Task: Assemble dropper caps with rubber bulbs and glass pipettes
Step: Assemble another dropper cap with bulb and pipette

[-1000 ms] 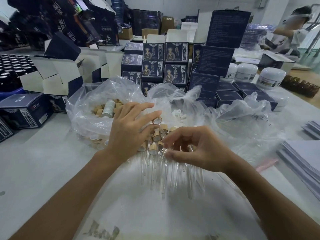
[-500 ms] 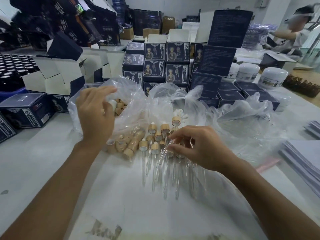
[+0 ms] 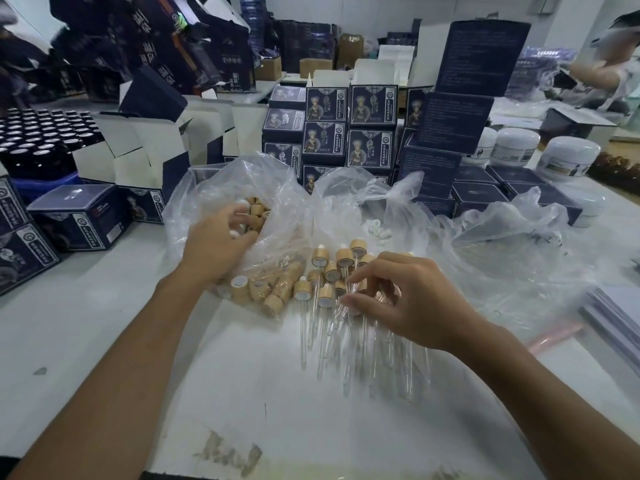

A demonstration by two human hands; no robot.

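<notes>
Droppers (image 3: 325,299): heap right of cap bag (image 3: 242,209), caps far, glass tips toward the viewer. Right hand (image 3: 408,299) over heap, fingers curled, hold unclear. Left hand (image 3: 218,240) in bag, grip unclear.
</notes>
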